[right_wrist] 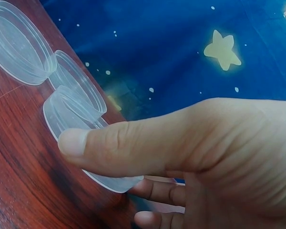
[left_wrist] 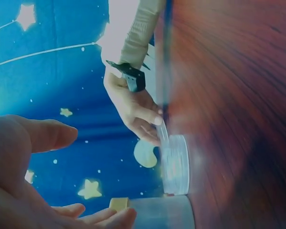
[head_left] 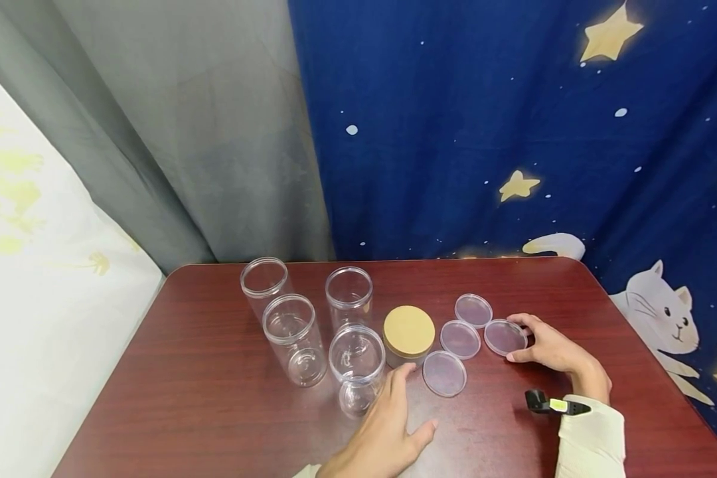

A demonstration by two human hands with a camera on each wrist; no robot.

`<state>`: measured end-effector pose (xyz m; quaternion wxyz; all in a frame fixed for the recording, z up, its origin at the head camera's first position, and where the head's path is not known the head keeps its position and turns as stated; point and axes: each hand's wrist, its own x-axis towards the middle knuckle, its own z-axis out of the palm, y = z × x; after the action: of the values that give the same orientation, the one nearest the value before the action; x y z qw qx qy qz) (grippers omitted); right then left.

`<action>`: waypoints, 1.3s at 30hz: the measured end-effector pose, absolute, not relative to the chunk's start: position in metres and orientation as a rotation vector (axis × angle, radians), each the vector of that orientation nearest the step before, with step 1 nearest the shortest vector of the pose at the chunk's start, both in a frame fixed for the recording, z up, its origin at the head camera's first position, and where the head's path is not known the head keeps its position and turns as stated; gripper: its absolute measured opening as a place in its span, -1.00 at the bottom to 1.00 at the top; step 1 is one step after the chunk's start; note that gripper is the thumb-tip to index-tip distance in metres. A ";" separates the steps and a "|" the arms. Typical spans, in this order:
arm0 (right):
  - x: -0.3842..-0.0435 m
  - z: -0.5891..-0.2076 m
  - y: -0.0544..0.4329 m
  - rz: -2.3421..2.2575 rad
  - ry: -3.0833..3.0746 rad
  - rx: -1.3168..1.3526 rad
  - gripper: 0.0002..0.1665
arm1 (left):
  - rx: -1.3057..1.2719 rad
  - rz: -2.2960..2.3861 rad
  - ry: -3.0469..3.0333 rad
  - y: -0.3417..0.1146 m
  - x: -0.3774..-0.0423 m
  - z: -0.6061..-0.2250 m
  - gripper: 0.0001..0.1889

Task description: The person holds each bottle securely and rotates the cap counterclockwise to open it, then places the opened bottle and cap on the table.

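My right hand [head_left: 552, 348] pinches a round clear plastic lid [head_left: 505, 337] at its edge, the thumb on the near side and fingers on the far side. In the left wrist view that lid [left_wrist: 163, 130] is tilted up a little. The left hand [head_left: 378, 428] is stretched out with thumb and fingers apart. Its fingertips are close to a short jar with a gold lid [head_left: 409, 330]; whether they touch it I cannot tell. Beside that jar lie three more clear lids, a near one [head_left: 445, 374], a middle one [head_left: 460, 339] and a far one [head_left: 473, 311].
Several tall clear jars without lids stand to the left, the nearest jar [head_left: 357, 372] close to my left hand. All stand on a dark red wooden table [head_left: 215, 411]. A blue starry curtain [head_left: 430, 133] and a grey curtain [head_left: 215, 119] hang behind it.
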<state>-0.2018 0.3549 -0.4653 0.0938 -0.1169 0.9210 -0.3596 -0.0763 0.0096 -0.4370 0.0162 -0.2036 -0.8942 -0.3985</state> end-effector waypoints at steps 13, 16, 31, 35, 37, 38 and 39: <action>-0.202 -0.468 0.356 -1.071 2.728 -0.350 -0.15 | -0.383 -1.319 -2.819 0.009 -0.087 -0.446 -0.02; -0.202 -0.468 0.356 -1.063 2.735 -0.348 -0.15 | -0.366 -1.297 -2.793 0.009 -0.093 -0.450 0.03; -0.204 -0.468 0.356 -1.065 2.739 -0.364 -0.15 | -0.306 -1.308 -2.701 0.011 -0.123 -0.464 0.11; -0.204 -0.469 0.357 -1.080 2.733 -0.365 -0.15 | -0.277 -1.339 -2.690 0.013 -0.130 -0.467 0.13; -0.204 -0.470 0.357 -1.088 2.728 -0.358 -0.15 | -0.261 -1.351 -2.679 0.014 -0.133 -0.469 0.14; -0.204 -0.470 0.357 -1.090 2.726 -0.361 -0.15 | -0.252 -1.353 -2.675 0.014 -0.135 -0.471 0.15; -0.204 -0.470 0.357 -1.093 2.723 -0.363 -0.15 | -0.248 -1.349 -2.670 0.015 -0.137 -0.472 0.15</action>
<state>-0.2040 0.3574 -0.4701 0.0925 -0.1222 0.9170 -0.3682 -0.1369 0.0146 -0.4720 0.0700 -0.0825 -0.8873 -0.4483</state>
